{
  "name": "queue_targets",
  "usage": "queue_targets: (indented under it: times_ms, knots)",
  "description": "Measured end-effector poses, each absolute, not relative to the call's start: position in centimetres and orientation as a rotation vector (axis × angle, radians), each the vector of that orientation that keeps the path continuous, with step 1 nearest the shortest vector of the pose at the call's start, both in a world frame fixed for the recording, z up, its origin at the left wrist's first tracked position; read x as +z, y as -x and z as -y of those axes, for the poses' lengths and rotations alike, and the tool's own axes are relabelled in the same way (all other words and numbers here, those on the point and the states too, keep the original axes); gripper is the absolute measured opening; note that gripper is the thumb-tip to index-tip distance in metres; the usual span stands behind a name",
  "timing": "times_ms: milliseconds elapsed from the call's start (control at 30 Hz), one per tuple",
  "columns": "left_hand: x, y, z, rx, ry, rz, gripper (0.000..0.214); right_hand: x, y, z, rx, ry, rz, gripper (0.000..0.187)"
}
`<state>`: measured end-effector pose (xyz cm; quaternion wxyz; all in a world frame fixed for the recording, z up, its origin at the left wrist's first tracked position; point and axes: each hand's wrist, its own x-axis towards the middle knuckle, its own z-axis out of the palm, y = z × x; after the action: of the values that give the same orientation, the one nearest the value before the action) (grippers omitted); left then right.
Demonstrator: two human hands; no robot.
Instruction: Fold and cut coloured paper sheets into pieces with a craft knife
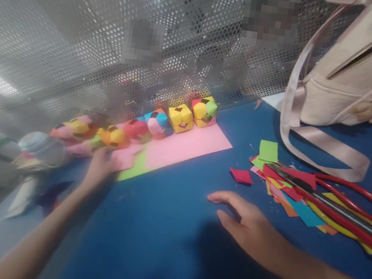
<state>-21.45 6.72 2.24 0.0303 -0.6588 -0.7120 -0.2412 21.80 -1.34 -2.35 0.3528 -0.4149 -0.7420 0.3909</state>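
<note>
My left hand (99,168) reaches to the small pink paper sheets (125,158) at the left of the work surface. Its fingers are smeared by motion, so whether they grip a sheet does not show. Just behind it stands a row of folded paper cubes, among them a yellow cube (180,118), a multicoloured cube (204,111) and a red one (137,131). Over the blue tabletop my right hand (246,223) hovers with thumb and fingers apart, holding nothing. A small folded crimson paper piece (241,176) lies just beyond its fingertips.
Red-handled scissors (324,200) rest on a pile of coloured paper squares (308,213) at the right. A cream bag (344,84) with a loose strap (330,154) stands behind them. A perforated metal panel (186,41) rises along the back. A pale blurred object (41,148) is at far left.
</note>
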Motion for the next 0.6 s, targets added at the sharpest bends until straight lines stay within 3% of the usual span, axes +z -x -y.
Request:
queue_targets:
  times_ms: [300,600]
  knots:
    - [1.1,13.1,-5.9,-0.464,2.45,1.943,0.037,-2.4,-21.7,1.4,0.964,1.096,1.969,0.031]
    - [-0.2,12.9,-7.2,-0.405,2.455,1.86,0.036,1.6,-22.4,2.0,0.509,0.899,2.282,0.03]
